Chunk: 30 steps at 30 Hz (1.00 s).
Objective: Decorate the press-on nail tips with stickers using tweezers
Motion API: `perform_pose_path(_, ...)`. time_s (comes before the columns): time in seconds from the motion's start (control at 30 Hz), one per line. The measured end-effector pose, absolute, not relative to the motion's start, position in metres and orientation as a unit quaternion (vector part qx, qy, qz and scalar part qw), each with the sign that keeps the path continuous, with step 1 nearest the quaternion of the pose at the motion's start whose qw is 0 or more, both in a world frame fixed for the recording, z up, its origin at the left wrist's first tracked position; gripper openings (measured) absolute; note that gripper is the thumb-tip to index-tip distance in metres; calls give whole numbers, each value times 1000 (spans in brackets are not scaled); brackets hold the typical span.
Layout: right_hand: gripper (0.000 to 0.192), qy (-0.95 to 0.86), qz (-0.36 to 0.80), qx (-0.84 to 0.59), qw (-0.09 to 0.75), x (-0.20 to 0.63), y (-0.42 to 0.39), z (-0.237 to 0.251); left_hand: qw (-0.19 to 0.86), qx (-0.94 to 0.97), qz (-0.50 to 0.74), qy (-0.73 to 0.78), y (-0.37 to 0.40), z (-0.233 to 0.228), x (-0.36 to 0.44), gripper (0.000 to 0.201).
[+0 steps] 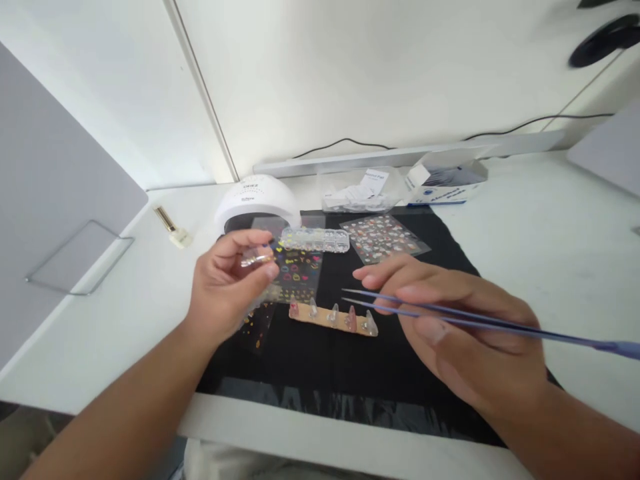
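My left hand (227, 280) pinches a small clear, shiny piece (257, 260) with gold on it between thumb and fingers; its exact kind is too small to tell. Blue-purple tweezers (465, 317) lie in the grip of my right hand (465, 327), their tips apart with nothing between them. Below and between both hands, a tan strip (320, 319) carries several press-on nails (352, 319), clear and pinkish, standing in a row. Behind the left fingertips are a sticker sheet (300, 273) with colourful shapes and a clear compartment case (316, 240).
A white nail lamp (257, 200) stands at the back left, beside a cream polish bottle (173, 229). Another sticker sheet (383, 239) lies on the black mat (320, 370). Behind it are a clear plastic container (363, 192) and an alcohol pad box (447, 183).
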State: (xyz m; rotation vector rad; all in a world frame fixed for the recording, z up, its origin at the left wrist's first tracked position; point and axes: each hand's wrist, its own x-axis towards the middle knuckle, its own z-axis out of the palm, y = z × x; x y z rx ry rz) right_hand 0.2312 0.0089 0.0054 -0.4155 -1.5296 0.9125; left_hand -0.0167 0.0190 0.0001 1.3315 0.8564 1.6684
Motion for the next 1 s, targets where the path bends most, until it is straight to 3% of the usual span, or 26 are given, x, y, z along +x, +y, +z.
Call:
perform_pose_path(0.5, 20, -699, 417, -166, 556, 239, 4, 15, 485, 582, 576, 305, 2, -2, 0, 46)
perform_pose_path(0.77, 21, -695, 408, -156, 571, 242, 8, 8, 467, 600, 571, 310, 3, -4, 2, 39)
perform_pose_path(1.0, 24, -729, 401, -148, 535, 244, 5, 11, 446, 625, 565, 303, 2, -2, 0, 31)
